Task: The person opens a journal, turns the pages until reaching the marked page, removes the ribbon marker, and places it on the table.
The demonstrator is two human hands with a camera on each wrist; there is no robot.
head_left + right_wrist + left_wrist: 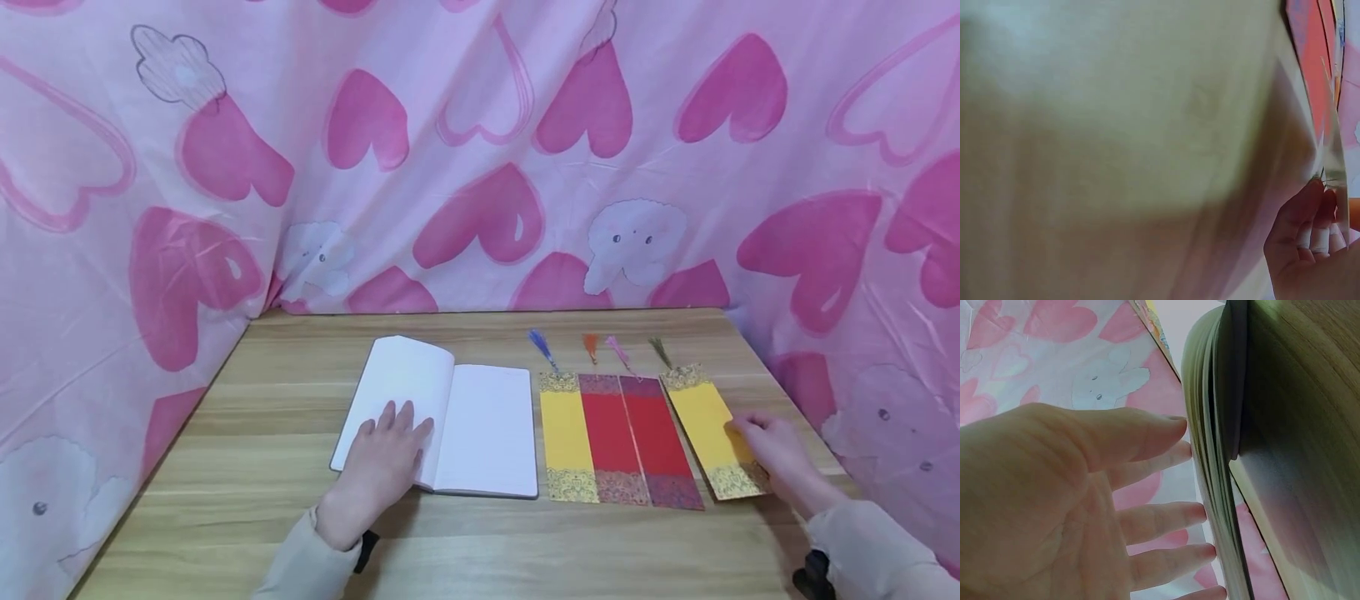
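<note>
Flat and spread, my left hand (381, 467) presses the left page of the open notebook (442, 417) on the wooden table (247, 500). My right hand (780, 454) pinches the near right edge of the right yellow bookmark (708, 425), a thin stiff card with patterned ends and a tassel. Three more bookmarks (611, 437), yellow and two red, lie side by side between it and the notebook.
</note>
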